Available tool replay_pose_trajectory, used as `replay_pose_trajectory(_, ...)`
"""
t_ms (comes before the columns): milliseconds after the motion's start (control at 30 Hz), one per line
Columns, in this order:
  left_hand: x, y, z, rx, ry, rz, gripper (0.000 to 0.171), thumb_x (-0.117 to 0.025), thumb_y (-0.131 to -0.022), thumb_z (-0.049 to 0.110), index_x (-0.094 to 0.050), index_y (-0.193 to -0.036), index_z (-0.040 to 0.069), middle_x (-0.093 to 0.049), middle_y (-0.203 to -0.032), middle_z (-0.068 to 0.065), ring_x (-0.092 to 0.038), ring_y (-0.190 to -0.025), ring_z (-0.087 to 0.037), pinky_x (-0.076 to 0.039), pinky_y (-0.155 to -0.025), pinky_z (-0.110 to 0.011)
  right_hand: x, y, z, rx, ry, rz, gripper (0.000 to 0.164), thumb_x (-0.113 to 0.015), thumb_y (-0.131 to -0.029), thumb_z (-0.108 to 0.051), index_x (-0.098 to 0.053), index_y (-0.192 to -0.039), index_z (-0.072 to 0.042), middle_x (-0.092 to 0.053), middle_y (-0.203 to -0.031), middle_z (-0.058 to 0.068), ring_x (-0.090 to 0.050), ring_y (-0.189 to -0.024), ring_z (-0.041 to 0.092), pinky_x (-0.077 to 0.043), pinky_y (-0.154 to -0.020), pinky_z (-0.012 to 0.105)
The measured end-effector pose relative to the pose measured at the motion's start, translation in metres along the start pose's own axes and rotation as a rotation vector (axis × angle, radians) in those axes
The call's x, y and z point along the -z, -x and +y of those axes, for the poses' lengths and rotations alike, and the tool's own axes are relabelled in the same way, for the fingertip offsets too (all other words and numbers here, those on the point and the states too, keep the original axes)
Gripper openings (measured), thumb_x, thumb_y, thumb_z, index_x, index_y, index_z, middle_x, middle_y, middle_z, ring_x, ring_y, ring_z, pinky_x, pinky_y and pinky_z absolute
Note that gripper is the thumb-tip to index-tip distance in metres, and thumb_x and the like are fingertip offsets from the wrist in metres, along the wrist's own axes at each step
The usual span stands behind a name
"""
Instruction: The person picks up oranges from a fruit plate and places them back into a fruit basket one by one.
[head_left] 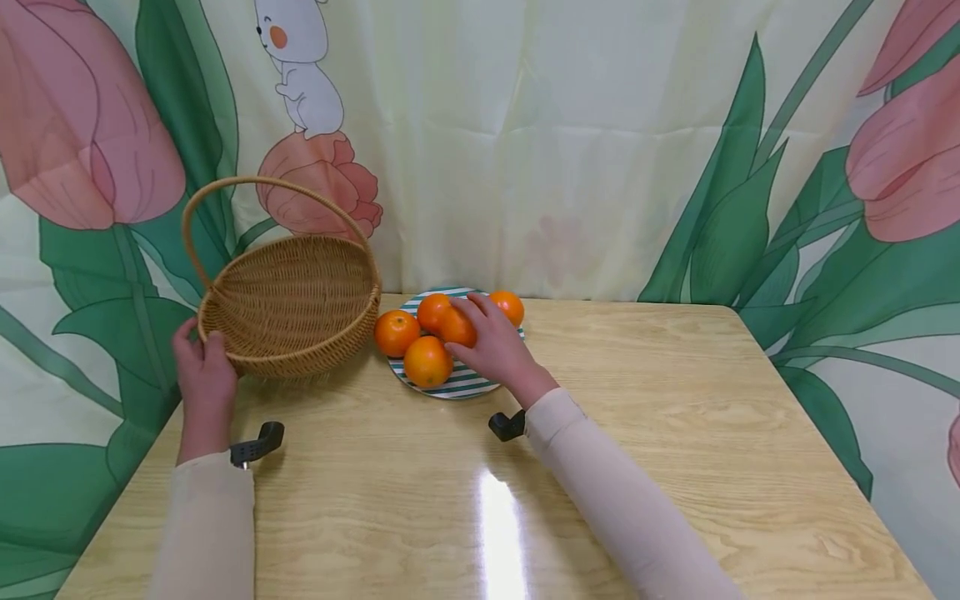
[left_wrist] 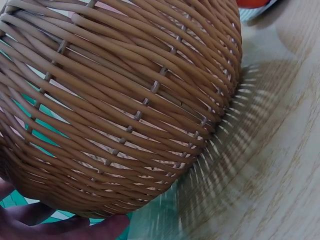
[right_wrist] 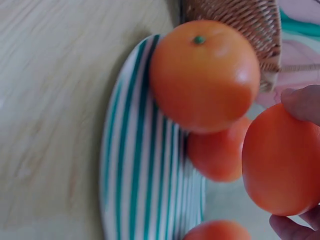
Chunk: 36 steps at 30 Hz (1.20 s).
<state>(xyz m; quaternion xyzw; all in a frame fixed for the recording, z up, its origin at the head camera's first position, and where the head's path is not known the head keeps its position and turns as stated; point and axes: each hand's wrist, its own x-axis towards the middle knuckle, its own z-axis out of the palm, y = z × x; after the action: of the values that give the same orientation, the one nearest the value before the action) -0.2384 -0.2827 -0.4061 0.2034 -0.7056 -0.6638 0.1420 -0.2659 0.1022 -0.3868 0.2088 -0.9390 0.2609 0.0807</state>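
A brown wicker basket (head_left: 300,292) with a tall arched handle stands at the left, its mouth tilted towards me. My left hand (head_left: 206,375) grips its left rim; the left wrist view shows fingers (left_wrist: 107,227) against the weave (left_wrist: 115,100). Whether the basket's underside touches the table cannot be told. Right of it, a round plate with green and white stripes (head_left: 468,385) bears several oranges (head_left: 428,362). My right hand (head_left: 495,342) holds one orange (right_wrist: 282,160) between thumb and fingers, over the plate. The palm side of that hand is mostly hidden.
The pale wooden table (head_left: 675,417) reaches out to the right and towards me. Behind it hangs a curtain (head_left: 585,150) printed with tulips and a white animal. A black wrist mount (head_left: 258,443) sits on the left wrist, another mount (head_left: 507,426) on the right.
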Motion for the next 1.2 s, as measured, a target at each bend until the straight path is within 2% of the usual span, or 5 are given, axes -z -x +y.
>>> replay_pose_trajectory(267,0.003,0.001,0.000,-0.001,0.041,-0.012,0.051,-0.028,-0.104,0.034,-0.010,-0.151,0.036,-0.008,-0.164,-0.001,-0.022,-0.147,-0.027,-0.025,-0.117,-0.046,0.003,-0.016,-0.023,0.071,-0.002,0.016,0.063,-0.068,-0.088,-0.037,-0.043,-0.144,-0.023,-0.037,-0.148,0.012,-0.050,-0.126,0.033,-0.049,-0.100,0.045)
replay_pose_trajectory(433,0.008,0.002,-0.001,0.015,0.042,0.017,0.052,-0.028,-0.104,0.029,-0.010,-0.151,0.037,-0.007,-0.164,0.002,-0.021,-0.147,-0.025,-0.024,-0.117,-0.043,0.000,-0.026,-0.038,0.095,-0.037,-0.005,0.062,-0.067,-0.089,-0.038,-0.042,-0.144,-0.024,-0.035,-0.150,0.011,-0.049,-0.127,0.032,-0.048,-0.101,0.045)
replay_pose_trajectory(667,0.001,-0.003,-0.003,-0.043,0.042,0.046,0.053,-0.030,-0.103,0.024,-0.015,-0.152,0.031,-0.015,-0.162,-0.005,-0.026,-0.145,-0.026,-0.028,-0.116,-0.043,-0.007,-0.037,-0.050,0.091,-0.030,0.014,0.063,-0.067,-0.089,-0.039,-0.041,-0.145,-0.025,-0.036,-0.149,0.009,-0.047,-0.127,0.028,-0.048,-0.101,0.044)
replay_pose_trajectory(833,-0.004,-0.003,-0.004,-0.054,0.028,0.037,0.052,-0.028,-0.103,0.024,-0.015,-0.152,0.035,-0.015,-0.162,-0.002,-0.025,-0.146,-0.025,-0.028,-0.116,-0.044,-0.009,-0.043,-0.057,0.101,-0.070,0.020,0.064,-0.068,-0.088,-0.039,-0.041,-0.145,-0.025,-0.035,-0.150,0.009,-0.045,-0.128,0.028,-0.049,-0.099,0.043)
replay_pose_trajectory(1200,-0.004,-0.001,-0.005,-0.077,0.044,0.035,0.050,-0.029,-0.104,0.023,-0.019,-0.151,0.035,-0.016,-0.162,-0.001,-0.026,-0.145,-0.026,-0.029,-0.116,-0.044,-0.012,-0.057,-0.077,0.118,-0.098,0.019,0.065,-0.067,-0.088,-0.043,-0.039,-0.145,-0.029,-0.035,-0.150,0.005,-0.046,-0.128,0.024,-0.050,-0.099,0.041)
